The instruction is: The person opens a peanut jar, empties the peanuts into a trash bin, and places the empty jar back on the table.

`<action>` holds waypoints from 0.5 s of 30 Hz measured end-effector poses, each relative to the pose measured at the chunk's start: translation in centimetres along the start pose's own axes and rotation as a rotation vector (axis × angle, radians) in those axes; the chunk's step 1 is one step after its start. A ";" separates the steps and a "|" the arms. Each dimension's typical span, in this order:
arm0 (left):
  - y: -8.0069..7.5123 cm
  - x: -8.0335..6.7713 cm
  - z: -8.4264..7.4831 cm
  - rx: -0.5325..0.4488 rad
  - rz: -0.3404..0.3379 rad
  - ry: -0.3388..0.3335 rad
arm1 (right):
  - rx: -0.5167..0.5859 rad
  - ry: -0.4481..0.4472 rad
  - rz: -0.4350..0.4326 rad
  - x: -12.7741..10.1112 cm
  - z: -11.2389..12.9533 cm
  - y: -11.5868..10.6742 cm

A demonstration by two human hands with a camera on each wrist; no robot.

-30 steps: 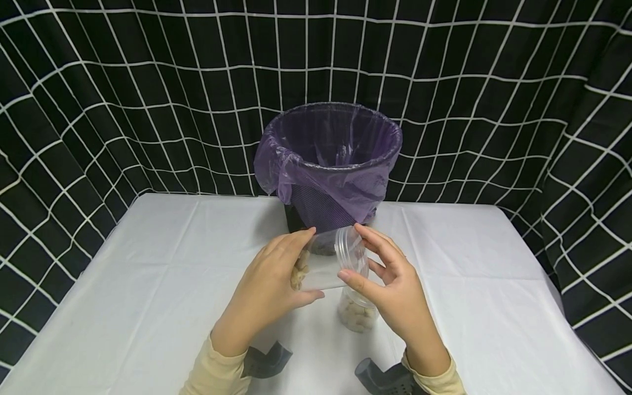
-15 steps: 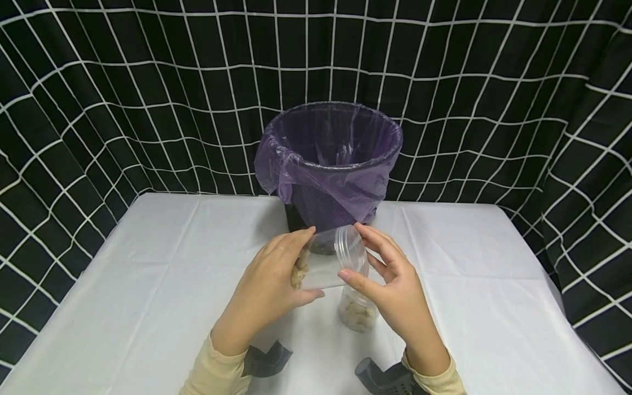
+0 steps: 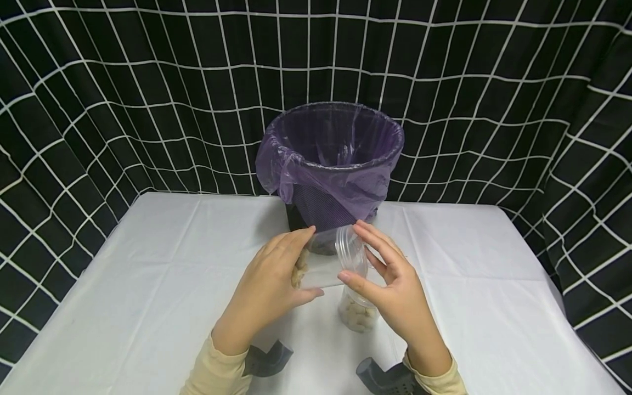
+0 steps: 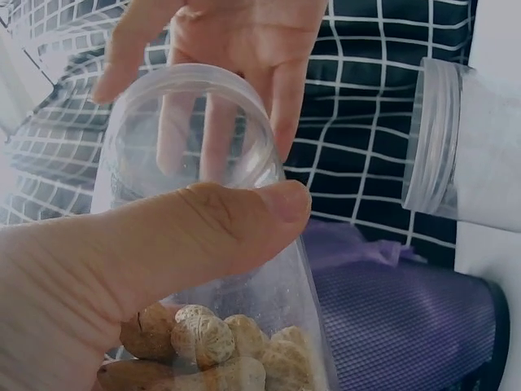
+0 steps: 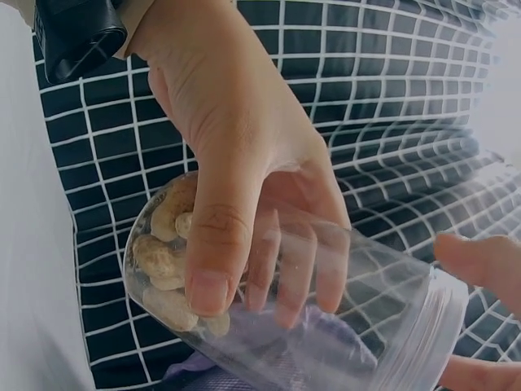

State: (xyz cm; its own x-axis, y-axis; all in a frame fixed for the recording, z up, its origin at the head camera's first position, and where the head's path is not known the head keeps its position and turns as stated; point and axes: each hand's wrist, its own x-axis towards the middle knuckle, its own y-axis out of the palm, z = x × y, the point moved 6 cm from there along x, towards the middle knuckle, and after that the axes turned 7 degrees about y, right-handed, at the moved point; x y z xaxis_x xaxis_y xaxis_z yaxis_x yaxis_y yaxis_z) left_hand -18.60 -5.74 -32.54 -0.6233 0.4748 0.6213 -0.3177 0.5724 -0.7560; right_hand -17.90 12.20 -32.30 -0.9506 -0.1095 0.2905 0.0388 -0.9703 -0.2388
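My left hand (image 3: 311,262) grips a clear plastic jar (image 3: 321,263) held on its side above the table, with peanuts (image 3: 298,271) piled at the end inside my palm. My right hand (image 3: 351,251) pinches the jar's clear lid (image 3: 348,244) between thumb and fingers. The left wrist view shows my thumb (image 4: 163,244) across the jar, the lid (image 4: 191,122) and the peanuts (image 4: 203,346). In the right wrist view the jar (image 5: 366,309) lies under my left hand (image 5: 228,147). A second jar (image 3: 357,312), with nuts in it, stands below my right hand.
A black mesh bin (image 3: 390,137) lined with a purple bag stands behind the jars at the table's back middle. A white cloth (image 3: 148,263) covers the table. Black curtains with a white grid hang on three sides. Dark wrist mounts (image 3: 269,359) show near the front edge.
My right fingers have shifted slightly round the lid. The jar and my left hand stay where they were.
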 end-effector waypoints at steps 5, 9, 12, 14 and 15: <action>0.0 -0.1 0.0 0.010 -0.008 0.007 | 0.024 -0.015 -0.038 0.1 0.0 -0.1; 0.0 -0.1 -0.1 0.006 -0.009 0.018 | 0.024 0.025 -0.032 0.2 -0.1 -0.1; -0.1 -0.1 -0.2 0.003 -0.007 0.020 | 0.018 0.040 -0.019 0.1 -0.1 -0.1; 0.0 0.0 -0.2 0.005 -0.005 0.019 | 0.012 0.039 -0.013 0.1 -0.1 -0.1; 0.0 0.0 -0.2 0.007 -0.003 0.017 | 0.009 0.034 -0.009 0.0 0.0 -0.1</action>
State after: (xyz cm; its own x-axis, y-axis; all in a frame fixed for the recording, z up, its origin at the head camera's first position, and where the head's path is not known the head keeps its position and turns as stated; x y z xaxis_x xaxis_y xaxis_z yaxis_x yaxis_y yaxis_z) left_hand -18.44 -5.67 -32.49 -0.6103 0.4845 0.6267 -0.3245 0.5688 -0.7558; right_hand -17.97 12.29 -32.30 -0.9610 -0.0932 0.2605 0.0326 -0.9732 -0.2278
